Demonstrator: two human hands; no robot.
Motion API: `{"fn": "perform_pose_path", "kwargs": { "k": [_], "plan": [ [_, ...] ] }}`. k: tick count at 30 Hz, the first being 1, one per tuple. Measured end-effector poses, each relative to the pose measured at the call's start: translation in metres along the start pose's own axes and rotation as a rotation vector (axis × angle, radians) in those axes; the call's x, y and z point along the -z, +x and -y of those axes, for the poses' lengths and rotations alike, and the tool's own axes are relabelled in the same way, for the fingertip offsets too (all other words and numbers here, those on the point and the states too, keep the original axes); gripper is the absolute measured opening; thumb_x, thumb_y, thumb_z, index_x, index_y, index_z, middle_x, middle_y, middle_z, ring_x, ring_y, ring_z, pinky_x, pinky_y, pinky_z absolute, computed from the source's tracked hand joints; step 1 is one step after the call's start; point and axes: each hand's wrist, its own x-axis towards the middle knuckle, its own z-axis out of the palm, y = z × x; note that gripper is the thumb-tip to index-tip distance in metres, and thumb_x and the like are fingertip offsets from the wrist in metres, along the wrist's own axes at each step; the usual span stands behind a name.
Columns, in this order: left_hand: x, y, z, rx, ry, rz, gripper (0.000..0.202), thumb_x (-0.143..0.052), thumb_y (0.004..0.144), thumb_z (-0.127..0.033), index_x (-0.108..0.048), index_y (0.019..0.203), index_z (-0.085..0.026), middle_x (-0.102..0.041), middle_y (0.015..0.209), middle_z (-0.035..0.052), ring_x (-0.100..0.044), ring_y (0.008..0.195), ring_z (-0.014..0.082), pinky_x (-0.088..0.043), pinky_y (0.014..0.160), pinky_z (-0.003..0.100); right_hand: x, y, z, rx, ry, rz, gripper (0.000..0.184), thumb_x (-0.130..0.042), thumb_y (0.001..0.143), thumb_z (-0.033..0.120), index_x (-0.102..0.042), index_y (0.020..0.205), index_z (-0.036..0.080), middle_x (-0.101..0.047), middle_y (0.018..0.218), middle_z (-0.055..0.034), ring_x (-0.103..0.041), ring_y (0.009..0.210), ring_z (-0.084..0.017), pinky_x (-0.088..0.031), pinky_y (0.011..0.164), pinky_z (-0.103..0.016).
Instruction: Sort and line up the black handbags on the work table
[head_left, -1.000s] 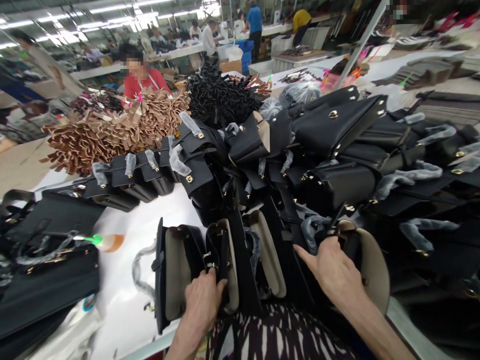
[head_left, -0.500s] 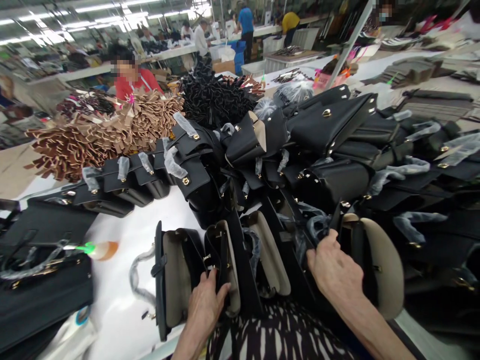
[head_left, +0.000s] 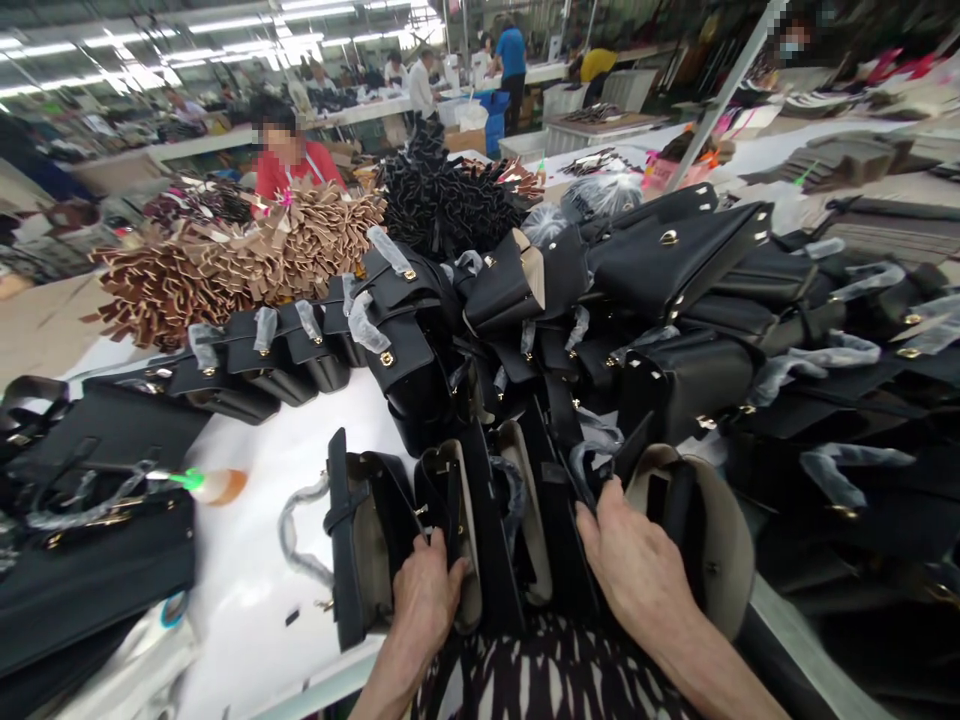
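Observation:
A row of black handbags with beige bases stands on end at the near edge of the white table [head_left: 247, 590]. My left hand [head_left: 424, 598] is closed on the second bag [head_left: 448, 520] in the row, its fingertips hooked over the bag's rim. Beside it on the left is the first bag [head_left: 367, 540], with its strap wrapped in clear film. My right hand [head_left: 636, 566] grips the rightmost bag [head_left: 701, 535], whose beige oval base faces me, and presses it against the row.
A large heap of black handbags [head_left: 660, 300] fills the table's middle and right. Brown leather pieces [head_left: 225, 260] and black ones [head_left: 442, 195] are piled behind. A glue bottle with a green tip [head_left: 210, 484] lies on the left beside more bags [head_left: 90, 540]. A person in red [head_left: 289, 160] sits opposite.
My right hand has drawn the rightmost bag to the left, closer to the row. My left hand has kept its hold on the second bag.

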Motion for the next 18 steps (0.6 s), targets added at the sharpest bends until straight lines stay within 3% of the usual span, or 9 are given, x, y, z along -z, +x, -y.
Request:
{"fn": "perform_pose_path", "kwargs": {
  "k": [6,10,12,15,18],
  "plan": [
    [-0.004,-0.001,0.003,0.002,-0.008,-0.041,0.034,-0.045,0.09,-0.03,-0.049,0.12,-0.014,-0.056,0.107,0.0149,-0.063,0.092,0.0292,-0.049,0.073,0.036,0.007,-0.008,0.006,-0.034,0.207,0.122,0.063,-0.038,0.095,0.053,-0.024,0.131,0.003,-0.053,0.116,-0.0226,-0.052,0.11,-0.031,-0.043,0.087,-0.037],
    [-0.003,-0.003,0.001,0.023,0.019,-0.04,0.033,-0.042,0.091,-0.03,-0.05,0.118,-0.013,-0.056,0.109,0.0161,-0.063,0.092,0.0285,-0.048,0.073,0.036,-0.001,-0.01,0.012,0.003,0.18,0.052,0.096,-0.059,0.084,0.052,-0.003,0.138,-0.004,-0.034,0.135,-0.0275,-0.04,0.123,-0.033,-0.04,0.096,-0.037],
    [-0.002,-0.003,0.001,0.038,0.045,-0.039,0.032,-0.039,0.092,-0.03,-0.053,0.115,-0.013,-0.057,0.109,0.0173,-0.063,0.091,0.0275,-0.048,0.072,0.035,-0.003,-0.006,0.011,-0.01,0.126,0.036,0.085,-0.059,0.086,0.04,-0.008,0.137,-0.003,-0.039,0.131,-0.0249,-0.046,0.116,-0.033,-0.043,0.091,-0.038],
    [-0.001,-0.001,0.002,0.049,0.069,-0.043,0.032,-0.036,0.092,-0.03,-0.058,0.108,-0.012,-0.06,0.106,0.0176,-0.064,0.089,0.027,-0.048,0.072,0.034,-0.002,0.002,0.002,-0.076,0.065,0.071,0.042,-0.049,0.087,0.018,-0.033,0.123,0.002,-0.053,0.112,-0.0168,-0.057,0.099,-0.031,-0.045,0.08,-0.038],
    [0.003,0.001,0.003,0.054,0.078,-0.038,0.033,-0.036,0.093,-0.031,-0.062,0.1,-0.014,-0.064,0.102,0.0172,-0.064,0.089,0.0284,-0.048,0.073,0.036,0.0,0.009,-0.013,-0.134,0.078,0.083,0.02,-0.045,0.088,0.016,-0.044,0.105,0.006,-0.058,0.096,-0.0131,-0.059,0.094,-0.03,-0.044,0.077,-0.036]
  ]
}}
